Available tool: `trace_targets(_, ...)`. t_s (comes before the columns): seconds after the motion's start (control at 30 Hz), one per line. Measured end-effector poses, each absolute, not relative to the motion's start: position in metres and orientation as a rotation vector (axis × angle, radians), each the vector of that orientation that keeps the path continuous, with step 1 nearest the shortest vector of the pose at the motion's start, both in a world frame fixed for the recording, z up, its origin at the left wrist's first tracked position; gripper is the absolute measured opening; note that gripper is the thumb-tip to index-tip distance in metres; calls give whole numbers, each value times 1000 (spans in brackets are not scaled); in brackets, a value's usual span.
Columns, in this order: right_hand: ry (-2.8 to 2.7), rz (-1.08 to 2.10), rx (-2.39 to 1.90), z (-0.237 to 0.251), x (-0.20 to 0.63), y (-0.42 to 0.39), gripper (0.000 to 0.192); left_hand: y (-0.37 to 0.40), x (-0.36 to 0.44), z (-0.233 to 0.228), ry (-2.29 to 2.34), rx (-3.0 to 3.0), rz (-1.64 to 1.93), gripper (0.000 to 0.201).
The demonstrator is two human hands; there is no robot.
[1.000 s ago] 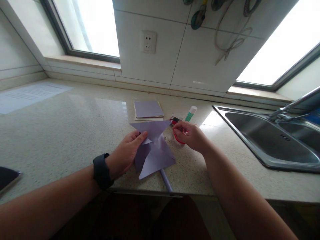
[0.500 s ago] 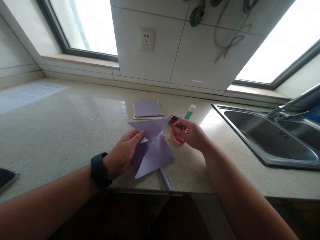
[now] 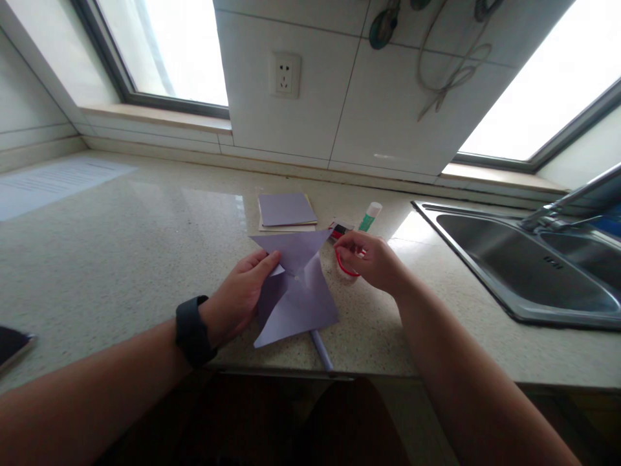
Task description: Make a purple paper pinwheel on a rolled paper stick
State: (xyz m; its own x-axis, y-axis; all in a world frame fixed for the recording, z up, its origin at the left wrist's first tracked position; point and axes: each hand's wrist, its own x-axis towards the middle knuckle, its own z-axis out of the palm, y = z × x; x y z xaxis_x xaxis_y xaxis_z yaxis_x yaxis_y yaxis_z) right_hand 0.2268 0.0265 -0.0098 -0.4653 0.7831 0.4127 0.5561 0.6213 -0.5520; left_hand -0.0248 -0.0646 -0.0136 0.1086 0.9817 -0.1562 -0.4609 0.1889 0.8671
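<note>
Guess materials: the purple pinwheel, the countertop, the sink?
Purple pinwheel: thin matte paper, sharp creases, blades bending under the left hand. Countertop: speckled beige, glossy, mirrors the window; probably polished stone or composite. Sink: grey brushed sheen, looks like stainless steel.

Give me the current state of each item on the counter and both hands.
Left hand: pinching the paper pinwheel.
Right hand: fingers at the red-rimmed container.
Paper pinwheel: folded, flat on the counter.
Rolled paper stick: lying under the pinwheel.
Paper stack: flat, untouched.
Glue stick: capped, lying down.
Red-rimmed container: open.
</note>
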Motion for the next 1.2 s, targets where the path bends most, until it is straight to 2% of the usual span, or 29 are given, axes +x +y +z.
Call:
trace_targets(0.17,-2161,579,-1026,-8,226,24,13,-64,-26,-14,847,676,1241,13)
trace_targets(0.37,-2079,1305,-936,-3,225,15,22,-64,-29,-13,852,624,1246,18)
trace_targets(0.57,-2081,1657,-651,6,226,5,35,-63,-29,-18,751,707,1258,38)
trace_targets(0.73,-2118,1434,-618,6,229,7,21,-64,-28,-20,687,780,1271,47)
trace_targets(0.87,-2137,1308,-699,8,226,8,20,-64,-27,-22,713,812,1278,42)
trace_targets(1.0,-2229,981,-644,10,219,8,14,-62,-26,-26,819,849,1261,32)
trace_targets(1.2,-2271,788,-636,9,211,1,7,-62,-24,-26,856,936,1208,35)
